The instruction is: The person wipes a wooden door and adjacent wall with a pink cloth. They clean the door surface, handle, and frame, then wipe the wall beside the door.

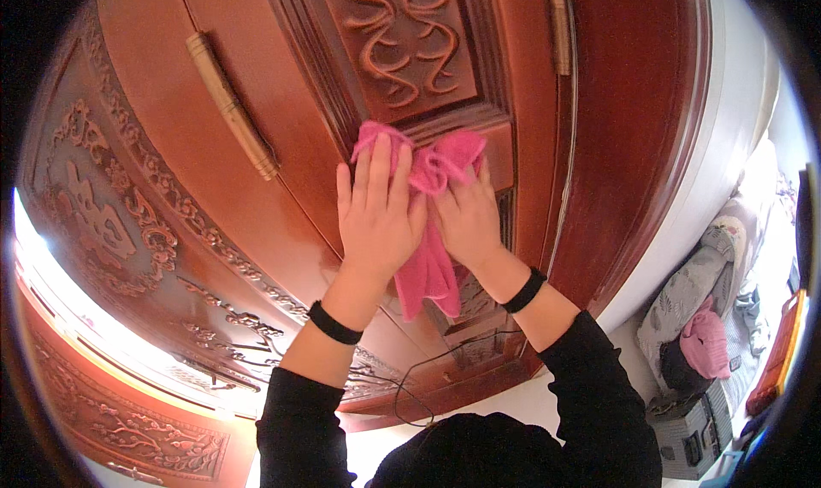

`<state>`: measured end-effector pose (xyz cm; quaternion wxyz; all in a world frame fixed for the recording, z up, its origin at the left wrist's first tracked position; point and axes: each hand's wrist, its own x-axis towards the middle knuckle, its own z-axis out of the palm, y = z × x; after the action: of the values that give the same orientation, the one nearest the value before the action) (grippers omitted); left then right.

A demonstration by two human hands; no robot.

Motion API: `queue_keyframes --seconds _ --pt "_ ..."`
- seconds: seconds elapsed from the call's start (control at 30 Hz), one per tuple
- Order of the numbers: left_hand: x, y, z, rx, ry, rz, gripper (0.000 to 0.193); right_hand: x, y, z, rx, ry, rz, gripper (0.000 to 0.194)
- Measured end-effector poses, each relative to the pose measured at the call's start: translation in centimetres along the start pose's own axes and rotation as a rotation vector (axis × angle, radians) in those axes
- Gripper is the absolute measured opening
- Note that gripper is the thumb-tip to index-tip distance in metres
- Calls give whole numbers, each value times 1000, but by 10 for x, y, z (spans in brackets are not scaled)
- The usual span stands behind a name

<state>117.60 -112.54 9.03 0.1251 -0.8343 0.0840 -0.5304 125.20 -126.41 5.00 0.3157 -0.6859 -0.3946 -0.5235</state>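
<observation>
A pink cloth (442,161) lies bunched against a reddish-brown wooden door (507,141), just below the frame of its carved panel (404,45). Its loose end hangs down between my wrists. My left hand (378,212) presses flat on the cloth's left part, fingers pointing up. My right hand (471,222) holds the right part, its fingertips partly hidden by folds. Both wrists wear black bands. Below the hands, a lower carved panel (471,295) is partly covered by the cloth and the right forearm.
A brass-coloured hinge (234,106) is at left, another hinge (560,26) at upper right. Carved wooden panelling (96,212) stands farther left. A thin dark cable (417,363) loops low by the door. At right are a pink garment (705,340), patterned bedding (680,295) and a grey case (689,436).
</observation>
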Motion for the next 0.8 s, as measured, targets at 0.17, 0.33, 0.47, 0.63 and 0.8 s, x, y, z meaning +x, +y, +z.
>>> queue_keyframes --seconds 0.17,0.33,0.47,0.63,0.8 --pt "-79 13 19 6 -136 37 68 -65 -17 4 152 -164 59 34" --pt "-142 33 26 36 -277 64 58 -140 -24 8 64 -238 -13 33" --pt "-176 37 32 14 -364 81 53 -193 -28 11 60 -447 101 34" --pt "-238 44 37 -279 -588 212 49 -253 -37 -4 15 -892 152 37" --pt "-232 61 18 -505 -539 -70 54 -219 -30 -38 360 -629 931 46"
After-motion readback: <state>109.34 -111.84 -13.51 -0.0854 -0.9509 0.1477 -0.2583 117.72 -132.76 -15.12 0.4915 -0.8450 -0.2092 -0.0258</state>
